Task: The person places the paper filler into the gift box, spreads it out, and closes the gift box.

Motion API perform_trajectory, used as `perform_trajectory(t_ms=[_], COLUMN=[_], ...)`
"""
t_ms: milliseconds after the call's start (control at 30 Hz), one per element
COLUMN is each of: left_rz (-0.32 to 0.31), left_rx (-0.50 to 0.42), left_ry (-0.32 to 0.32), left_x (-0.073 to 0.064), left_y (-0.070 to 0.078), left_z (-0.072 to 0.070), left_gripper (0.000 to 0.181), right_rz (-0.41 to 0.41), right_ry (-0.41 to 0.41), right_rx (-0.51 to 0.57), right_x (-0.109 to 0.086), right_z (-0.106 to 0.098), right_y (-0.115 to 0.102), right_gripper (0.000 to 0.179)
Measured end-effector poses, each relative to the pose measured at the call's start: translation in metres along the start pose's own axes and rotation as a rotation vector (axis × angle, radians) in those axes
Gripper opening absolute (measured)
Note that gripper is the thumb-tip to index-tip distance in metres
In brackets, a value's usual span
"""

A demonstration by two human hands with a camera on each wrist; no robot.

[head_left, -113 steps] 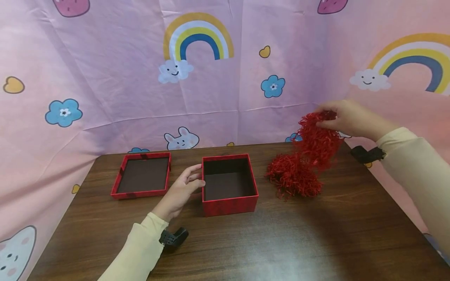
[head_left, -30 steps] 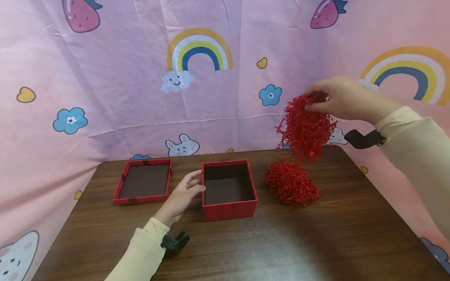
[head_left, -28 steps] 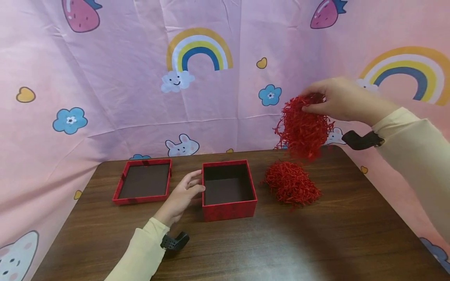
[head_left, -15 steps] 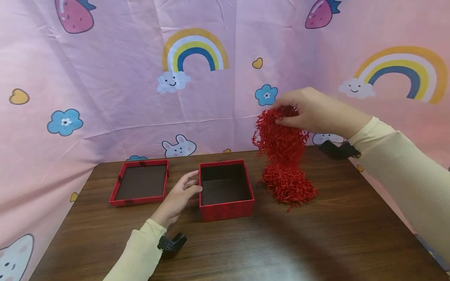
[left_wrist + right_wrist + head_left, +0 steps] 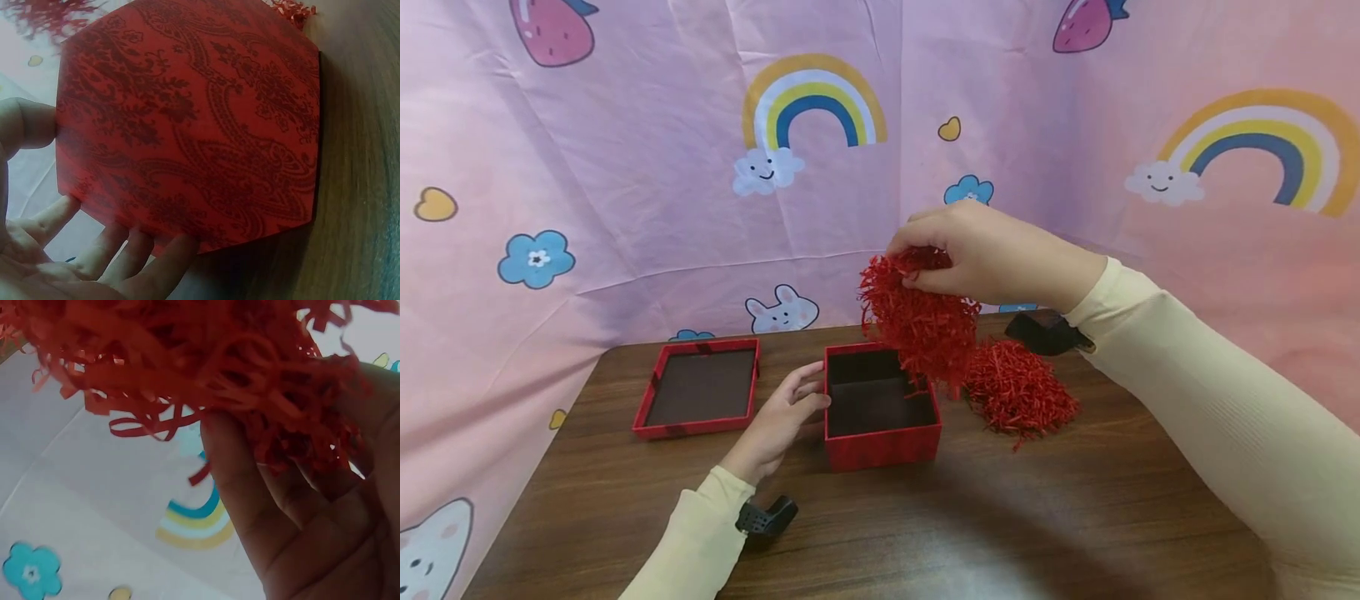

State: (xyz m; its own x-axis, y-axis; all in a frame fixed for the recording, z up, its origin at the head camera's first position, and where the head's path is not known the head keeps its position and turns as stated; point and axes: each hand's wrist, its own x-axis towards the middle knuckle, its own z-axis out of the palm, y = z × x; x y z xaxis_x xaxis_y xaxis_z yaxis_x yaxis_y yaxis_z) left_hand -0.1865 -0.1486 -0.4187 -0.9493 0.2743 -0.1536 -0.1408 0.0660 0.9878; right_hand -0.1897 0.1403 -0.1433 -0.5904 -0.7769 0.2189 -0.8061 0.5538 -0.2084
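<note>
Behind the brown desk hangs a creased pink and lilac cloth printed with rainbows, smiling clouds, strawberries, blue flowers, yellow hearts and, just above the desk's far edge, a rabbit.

L arm fwd, low | L hand: thumb apart, fingers spread, slightly bent | R arm raised, angled in twd ctr | R hand higher than L, thumb + fingers pinched

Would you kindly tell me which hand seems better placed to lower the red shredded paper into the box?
Probably the right hand: it grips a clump of red shredded paper near the open box, while the left hand touches the box's side.
</note>
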Motion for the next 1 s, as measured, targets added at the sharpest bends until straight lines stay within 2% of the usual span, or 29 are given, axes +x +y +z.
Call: perform_trajectory(t_ms=[233,400,633,800,1000], left_rz=[0.007,0.01,0.005,0.002,-0.005], left_rx=[-0.021,-0.011,-0.023,-0.015,-0.012], left_ry=[-0.003,0.002,0.006,-0.014,-0.024], left_x=[0.001,0.002,0.003,0.002,0.0], left_y=[-0.001,0.003,0.002,0.001,0.0], left_z=[0.0,0.0,0.0,0.0,-0.001], left_gripper=[0.057,0.057,0.06,0.065,0.066], right_rz=[-0.043,-0.04,0.021,0.06,0.131], right_ry=[0.004,-0.004,-0.07,-0.093,-0.106], right_rx=[0.059,0.09,0.173,0.158,0.203], right_x=[0.015,0.02,0.028,0.034,0.036], right_z=[0.002,0.009,0.047,0.075,0.1], right_y=[-0.016,-0.015,0.007,0.027,0.046], right_gripper=[0.02,0.02,0.02,0.019,0.023])
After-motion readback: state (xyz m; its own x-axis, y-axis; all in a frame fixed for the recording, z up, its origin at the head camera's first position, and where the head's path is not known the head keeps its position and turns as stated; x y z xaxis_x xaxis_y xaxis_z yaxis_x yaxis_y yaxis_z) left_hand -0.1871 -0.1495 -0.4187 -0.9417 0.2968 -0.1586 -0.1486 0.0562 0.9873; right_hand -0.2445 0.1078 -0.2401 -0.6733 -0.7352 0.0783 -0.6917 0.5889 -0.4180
